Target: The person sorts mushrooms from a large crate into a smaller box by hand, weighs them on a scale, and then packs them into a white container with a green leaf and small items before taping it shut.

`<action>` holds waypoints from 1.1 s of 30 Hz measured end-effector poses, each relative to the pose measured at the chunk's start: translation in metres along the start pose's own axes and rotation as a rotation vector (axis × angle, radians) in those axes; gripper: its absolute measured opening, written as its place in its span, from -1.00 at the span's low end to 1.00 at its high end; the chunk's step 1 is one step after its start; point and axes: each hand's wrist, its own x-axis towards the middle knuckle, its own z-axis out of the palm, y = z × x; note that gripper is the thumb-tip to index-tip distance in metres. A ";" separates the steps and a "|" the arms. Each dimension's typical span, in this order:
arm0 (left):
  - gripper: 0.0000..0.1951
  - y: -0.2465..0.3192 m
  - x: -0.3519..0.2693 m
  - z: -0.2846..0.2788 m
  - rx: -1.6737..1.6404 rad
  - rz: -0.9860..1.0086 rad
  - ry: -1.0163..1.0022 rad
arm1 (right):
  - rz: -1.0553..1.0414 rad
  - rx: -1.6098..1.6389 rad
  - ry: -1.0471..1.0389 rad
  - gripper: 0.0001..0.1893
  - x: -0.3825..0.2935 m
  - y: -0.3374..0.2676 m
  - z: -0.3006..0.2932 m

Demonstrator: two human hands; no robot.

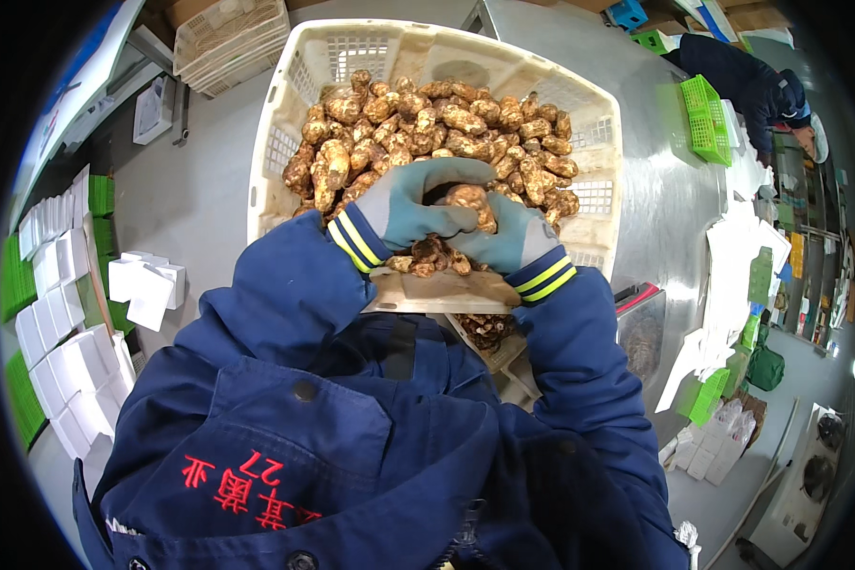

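Note:
In grey-blue coated gloves, both my hands meet over the near side of a large white plastic crate. A brown, knobbly tuber sits between them. My left hand curves around it from the left, its thumb side touching the tuber and some fingers stretched above. From the right, my right hand grips the same tuber; part of its fingers is hidden. A heap of similar brown tubers fills the far part of the crate. A few smaller pieces lie below my hands by the near wall.
A metal table lies to the right, with a green basket on it. A person bends over farther right. A lower crate holds dark pieces near me. Stacked crates and white boxes stand left.

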 end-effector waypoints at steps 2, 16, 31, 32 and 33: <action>-0.31 -0.001 0.001 0.001 0.034 0.019 0.022 | -0.007 0.127 -0.007 -0.51 0.000 -0.001 -0.001; -0.54 -0.014 0.009 -0.026 -0.399 0.272 0.352 | -0.379 -0.261 0.038 -0.70 0.032 -0.006 0.026; -0.64 -0.010 0.008 -0.031 -0.347 0.312 0.463 | -0.191 -0.719 -0.098 -0.63 0.035 0.028 -0.004; -0.63 -0.007 0.006 -0.028 -0.407 0.278 0.429 | -0.270 -0.666 -0.074 -0.63 0.034 0.035 0.002; -0.62 -0.006 0.005 -0.026 -0.460 0.245 0.399 | -0.370 -0.577 -0.047 -0.65 0.030 0.032 0.007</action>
